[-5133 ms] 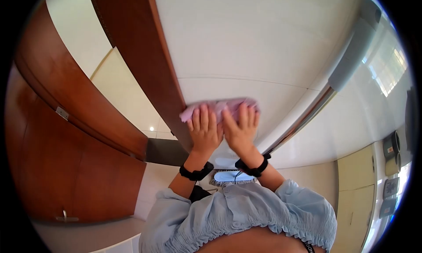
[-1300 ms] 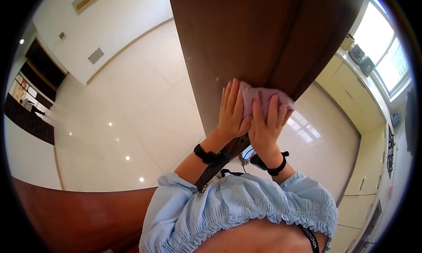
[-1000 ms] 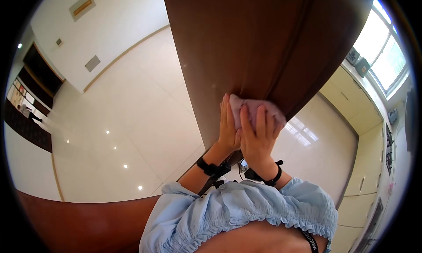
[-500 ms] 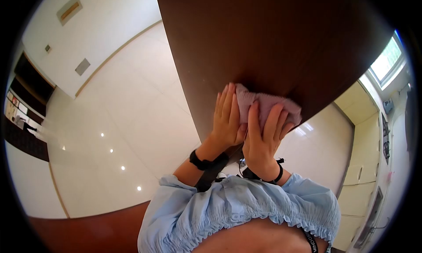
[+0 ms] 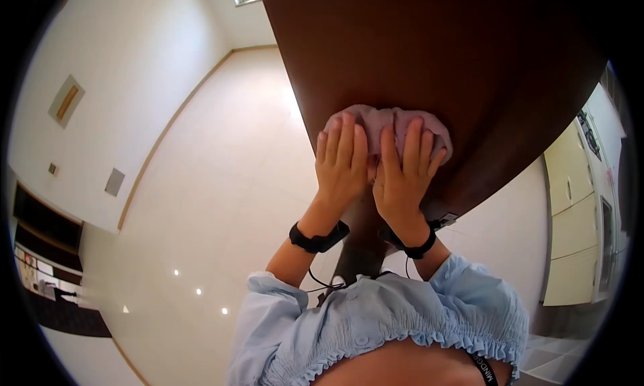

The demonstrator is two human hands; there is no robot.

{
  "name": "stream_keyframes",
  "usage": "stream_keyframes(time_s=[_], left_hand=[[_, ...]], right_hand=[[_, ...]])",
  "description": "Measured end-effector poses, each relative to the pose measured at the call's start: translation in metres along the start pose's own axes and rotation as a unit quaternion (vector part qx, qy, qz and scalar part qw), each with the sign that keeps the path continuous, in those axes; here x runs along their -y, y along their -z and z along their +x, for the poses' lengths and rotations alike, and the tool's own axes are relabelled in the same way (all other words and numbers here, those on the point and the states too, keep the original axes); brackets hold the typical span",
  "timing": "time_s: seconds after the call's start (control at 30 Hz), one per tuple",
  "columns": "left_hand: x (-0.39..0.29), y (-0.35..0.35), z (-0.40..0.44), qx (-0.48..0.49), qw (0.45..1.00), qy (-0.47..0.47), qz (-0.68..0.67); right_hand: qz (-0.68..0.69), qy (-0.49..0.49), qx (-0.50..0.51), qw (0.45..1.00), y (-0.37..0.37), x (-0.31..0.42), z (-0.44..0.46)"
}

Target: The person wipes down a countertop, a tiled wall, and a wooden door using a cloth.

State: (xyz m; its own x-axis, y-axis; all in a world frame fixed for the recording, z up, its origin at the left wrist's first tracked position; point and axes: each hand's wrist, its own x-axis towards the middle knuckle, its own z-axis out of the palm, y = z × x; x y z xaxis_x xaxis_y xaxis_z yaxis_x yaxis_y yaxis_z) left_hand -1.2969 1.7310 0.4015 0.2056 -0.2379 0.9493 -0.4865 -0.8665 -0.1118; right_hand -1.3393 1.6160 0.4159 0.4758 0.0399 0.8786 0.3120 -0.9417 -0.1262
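A pinkish-mauve cloth (image 5: 376, 121) lies bunched on a dark brown tabletop (image 5: 429, 50), close to its near end. My left hand (image 5: 341, 161) holds the left part of the cloth down, its fingers long and close together over it. My right hand (image 5: 406, 174) holds the right part the same way, with fingers slightly apart. Both thumbs point inward near the cloth's lower edge, where the hands almost meet. A black band with a small box sits on each wrist.
Below the tabletop a dark support (image 5: 365, 235) stands near my body. Pale glossy floor (image 5: 221, 184) spreads to the left, up to a white wall (image 5: 147, 57). Cream cabinets (image 5: 570, 178) line the right side. A thin black cable hangs by my left wrist.
Both hands and the cloth have shifted left and slightly up in view. My left fingers now lie over the cloth instead of beside its edge. The camera view has turned.
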Motion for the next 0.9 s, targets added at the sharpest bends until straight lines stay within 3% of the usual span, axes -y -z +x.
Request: stream_keyframes(time_s=[0.13, 0.3, 0.43, 0.57, 0.63, 0.73, 0.77, 0.9], left_hand=[[-0.001, -0.012, -0.031, -0.016, 0.991, 0.020, -0.128], [0.002, -0.024, -0.095, 0.065, 0.990, -0.001, -0.122], [0.023, -0.017, -0.067, 0.045, 0.990, -0.046, -0.129], [0.047, 0.003, 0.013, 0.009, 0.990, -0.119, -0.076], [0.055, 0.013, 0.035, 0.012, 0.985, -0.155, -0.078], [0.063, 0.011, 0.010, 0.049, 0.979, -0.189, -0.061], [0.059, 0.004, -0.016, 0.110, 0.980, -0.121, -0.114], [0.059, -0.012, -0.037, 0.055, 0.980, -0.172, -0.079]], right_hand=[[-0.049, -0.030, -0.039, 0.998, -0.019, 0.000, -0.023], [-0.064, 0.025, 0.013, 0.998, -0.042, -0.021, -0.085], [-0.095, 0.066, 0.059, 0.992, -0.003, -0.019, -0.034], [-0.124, 0.088, -0.011, 0.988, 0.022, -0.018, 0.024], [-0.128, 0.094, 0.004, 0.987, 0.025, -0.022, 0.026], [-0.147, 0.120, 0.042, 0.981, 0.029, -0.025, 0.016], [-0.154, 0.127, 0.058, 0.978, 0.029, -0.025, 0.009], [-0.134, 0.128, 0.069, 0.980, 0.017, -0.037, -0.017]])
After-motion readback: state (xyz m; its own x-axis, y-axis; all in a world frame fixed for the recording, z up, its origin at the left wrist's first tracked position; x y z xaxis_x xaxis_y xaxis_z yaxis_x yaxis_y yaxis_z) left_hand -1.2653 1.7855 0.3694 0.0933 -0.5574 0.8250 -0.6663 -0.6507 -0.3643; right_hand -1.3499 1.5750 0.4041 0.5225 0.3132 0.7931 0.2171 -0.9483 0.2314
